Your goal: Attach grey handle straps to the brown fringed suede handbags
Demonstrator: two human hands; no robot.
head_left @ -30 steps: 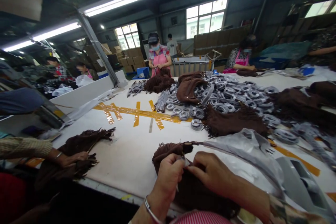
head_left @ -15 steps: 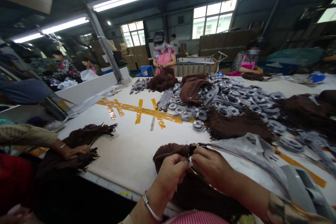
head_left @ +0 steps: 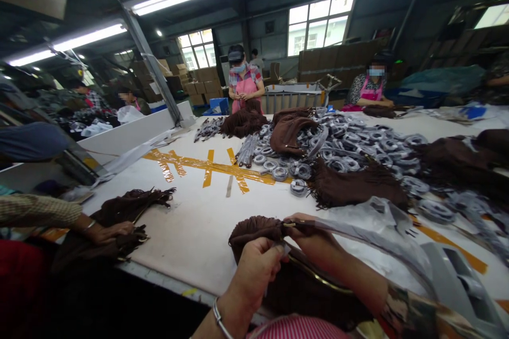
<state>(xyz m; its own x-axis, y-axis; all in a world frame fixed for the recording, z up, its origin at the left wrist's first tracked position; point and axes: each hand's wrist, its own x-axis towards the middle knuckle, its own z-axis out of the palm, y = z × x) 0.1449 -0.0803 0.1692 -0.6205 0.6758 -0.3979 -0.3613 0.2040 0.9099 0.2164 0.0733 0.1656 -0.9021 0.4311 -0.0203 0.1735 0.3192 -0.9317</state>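
Observation:
A dark brown fringed handbag with a gold zipper lies in front of me at the table edge. My left hand is closed in a pinch over the bag's opening, a small whitish piece of plastic film showing at its fingertips. At the bag's end, my right hand is closed around the strap where a gold metal clasp joins it; its fingertips are partly hidden. From there the strap, wrapped in clear plastic, runs right across my forearm.
A grey tape dispenser stands at the right. Beyond lie a heap of plastic-wrapped coiled straps and more brown bags. Orange tape crosses the white table. At left, a co-worker's hand rests on another bag.
My right hand has moved from beside my left fingertips to the clasp end of the strap, which now lies higher over my forearm. My left hand keeps its pinch.

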